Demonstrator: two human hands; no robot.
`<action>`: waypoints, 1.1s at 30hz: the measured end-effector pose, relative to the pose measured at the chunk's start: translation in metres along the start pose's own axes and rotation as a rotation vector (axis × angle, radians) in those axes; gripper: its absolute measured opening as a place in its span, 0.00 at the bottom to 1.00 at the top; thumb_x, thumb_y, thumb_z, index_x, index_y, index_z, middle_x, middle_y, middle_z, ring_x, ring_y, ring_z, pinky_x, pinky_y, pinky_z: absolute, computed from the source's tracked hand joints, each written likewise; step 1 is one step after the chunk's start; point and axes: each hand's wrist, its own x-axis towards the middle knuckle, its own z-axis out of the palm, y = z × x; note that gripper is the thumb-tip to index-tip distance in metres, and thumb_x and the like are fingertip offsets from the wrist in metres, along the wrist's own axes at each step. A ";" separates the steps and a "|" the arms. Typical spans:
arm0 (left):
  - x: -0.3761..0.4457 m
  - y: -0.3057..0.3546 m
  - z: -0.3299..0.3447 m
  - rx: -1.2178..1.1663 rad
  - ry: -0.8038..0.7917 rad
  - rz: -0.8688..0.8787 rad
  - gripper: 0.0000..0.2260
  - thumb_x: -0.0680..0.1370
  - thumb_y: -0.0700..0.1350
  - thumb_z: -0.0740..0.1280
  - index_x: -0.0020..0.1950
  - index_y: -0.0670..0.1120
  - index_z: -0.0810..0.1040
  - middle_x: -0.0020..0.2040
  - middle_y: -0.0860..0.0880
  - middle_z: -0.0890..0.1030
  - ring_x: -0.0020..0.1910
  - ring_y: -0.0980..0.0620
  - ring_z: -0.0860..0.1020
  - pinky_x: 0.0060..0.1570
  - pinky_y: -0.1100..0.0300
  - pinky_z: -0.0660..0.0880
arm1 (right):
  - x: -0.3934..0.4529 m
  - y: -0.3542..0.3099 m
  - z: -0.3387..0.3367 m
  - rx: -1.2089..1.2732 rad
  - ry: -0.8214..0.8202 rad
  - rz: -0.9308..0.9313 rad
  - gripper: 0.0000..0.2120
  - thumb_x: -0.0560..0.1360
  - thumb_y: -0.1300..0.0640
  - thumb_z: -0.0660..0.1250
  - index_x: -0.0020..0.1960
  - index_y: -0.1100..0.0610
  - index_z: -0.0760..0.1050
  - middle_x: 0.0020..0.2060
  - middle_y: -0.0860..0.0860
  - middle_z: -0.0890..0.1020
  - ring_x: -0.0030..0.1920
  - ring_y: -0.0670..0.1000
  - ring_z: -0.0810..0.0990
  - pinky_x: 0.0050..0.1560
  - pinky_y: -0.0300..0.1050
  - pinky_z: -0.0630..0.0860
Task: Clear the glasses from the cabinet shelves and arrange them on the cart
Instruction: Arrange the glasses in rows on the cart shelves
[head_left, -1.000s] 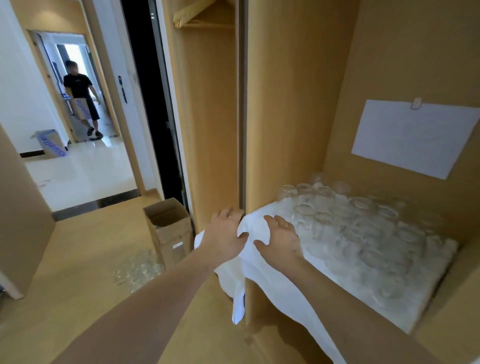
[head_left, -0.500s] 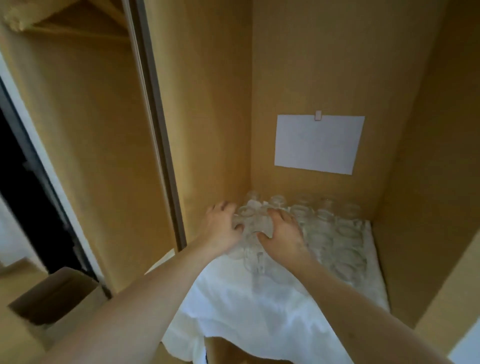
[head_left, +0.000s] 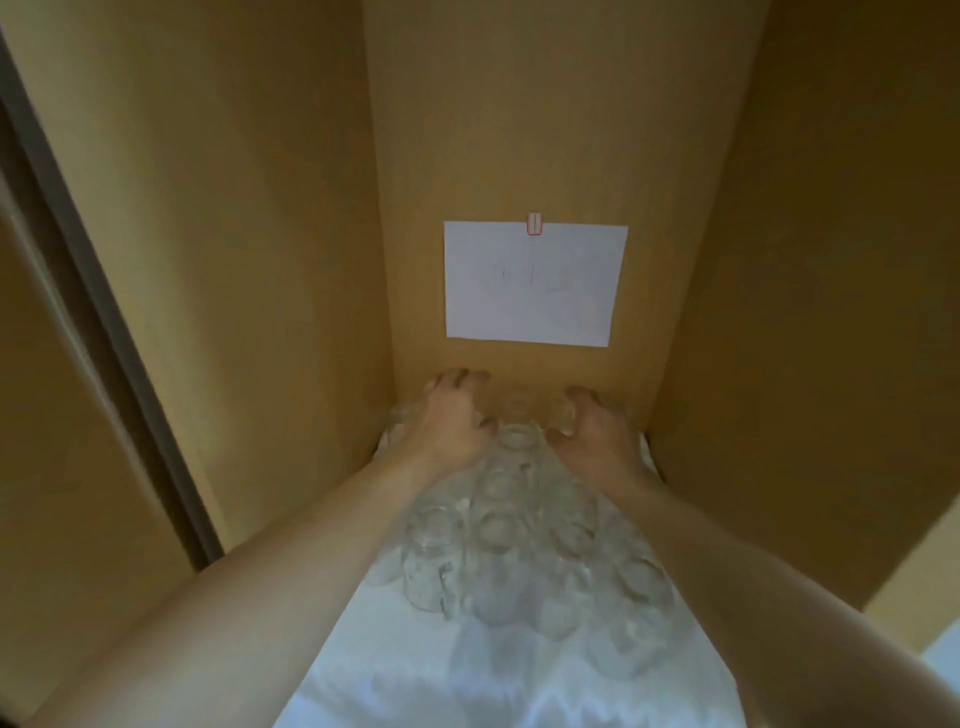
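In the head view, both bare arms reach deep into a wooden cabinet (head_left: 291, 208), over a cluster of clear glasses (head_left: 498, 540) that stand close together on a white cloth (head_left: 405, 670) covering the shelf. The glasses fill the middle and rear of the shelf, from about the cloth's centre back to the rear wall, with the front edge of the cloth bare. The left hand (head_left: 449, 421) is at the rear left corner of the shelf, palm down, its fingers curled over the top of glasses in the back row; the motion blur and the clear glass leave it uncertain whether it actually grips one. The right hand (head_left: 597, 428) is toward the rear right corner, fingers likewise curled down among the back-row glasses, and whether they close on a glass cannot be told either. One glass (head_left: 517, 436) stands upright between the two hands, apart from both thumbs. On the rear wall above the hands hangs a white sheet of paper (head_left: 535, 286), held at its top edge by a small red-edged clip (head_left: 534, 224).
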 end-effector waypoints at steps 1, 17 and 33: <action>0.013 -0.001 0.007 -0.009 -0.018 -0.003 0.29 0.80 0.52 0.67 0.79 0.48 0.64 0.77 0.42 0.65 0.76 0.41 0.62 0.73 0.51 0.64 | 0.014 0.005 0.001 -0.007 -0.008 0.004 0.31 0.76 0.48 0.69 0.76 0.55 0.67 0.69 0.58 0.74 0.68 0.61 0.71 0.66 0.51 0.72; 0.181 -0.015 0.129 0.144 -0.402 0.022 0.26 0.77 0.53 0.69 0.73 0.50 0.70 0.64 0.44 0.74 0.65 0.41 0.72 0.59 0.45 0.75 | 0.183 0.055 0.065 -0.251 -0.397 -0.006 0.31 0.72 0.42 0.73 0.70 0.54 0.70 0.65 0.57 0.75 0.64 0.59 0.75 0.62 0.52 0.76; 0.232 -0.021 0.163 0.074 -0.752 -0.038 0.38 0.69 0.35 0.78 0.76 0.49 0.69 0.63 0.45 0.76 0.52 0.48 0.78 0.49 0.53 0.82 | 0.205 0.087 0.085 -0.131 -0.515 -0.026 0.39 0.64 0.60 0.81 0.72 0.59 0.70 0.61 0.58 0.76 0.58 0.56 0.78 0.56 0.52 0.80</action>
